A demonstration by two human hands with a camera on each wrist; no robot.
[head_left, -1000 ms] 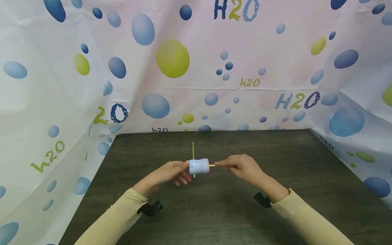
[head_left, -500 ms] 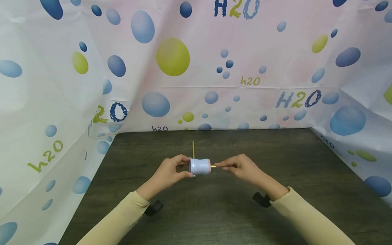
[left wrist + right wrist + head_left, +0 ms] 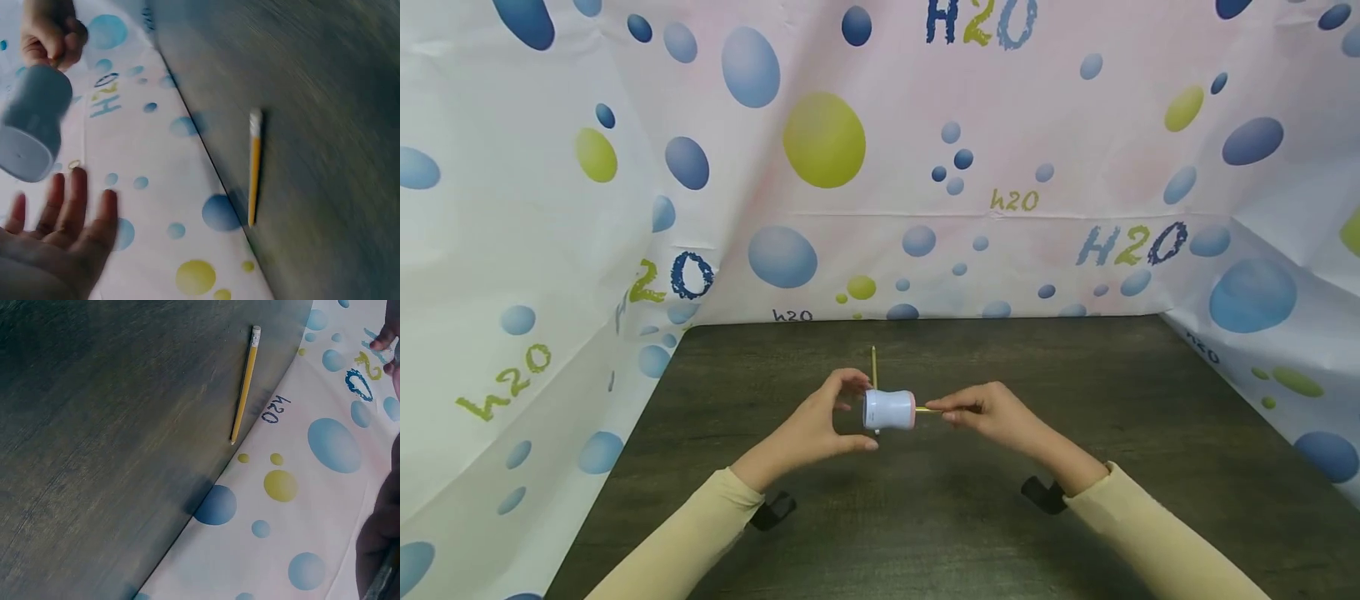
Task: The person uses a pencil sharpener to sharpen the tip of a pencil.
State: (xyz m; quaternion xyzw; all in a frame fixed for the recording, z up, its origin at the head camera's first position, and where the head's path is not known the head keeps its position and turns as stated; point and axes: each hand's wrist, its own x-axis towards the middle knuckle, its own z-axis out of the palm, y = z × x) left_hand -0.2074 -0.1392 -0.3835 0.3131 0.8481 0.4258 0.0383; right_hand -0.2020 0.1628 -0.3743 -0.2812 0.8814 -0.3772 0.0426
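Observation:
A pale blue pencil sharpener (image 3: 889, 410) with a pink end lies sideways in mid-air in the head view. From its pink end sticks a yellow pencil (image 3: 922, 409), which my right hand (image 3: 992, 414) pinches between thumb and fingers. My left hand (image 3: 808, 427) is spread at the sharpener's other end, thumb below and fingers above. In the left wrist view, that hand's extended fingers (image 3: 75, 206) stand apart from the sharpener (image 3: 39, 119). The right wrist view catches part of my right hand (image 3: 380, 531) at its edge; its pencil grip is not clear there.
A second yellow pencil (image 3: 874, 365) with a white eraser lies on the dark wooden table (image 3: 760, 533), beyond and beneath the sharpener. A white sheet (image 3: 970, 100) with blue and green dots hangs behind the table and along both sides.
My left hand has gone from bunched fingers at the sharpener's end to thumb and fingers spread wide. The sharpener has turned about its length, staying on the pencil; my right hand barely moved.

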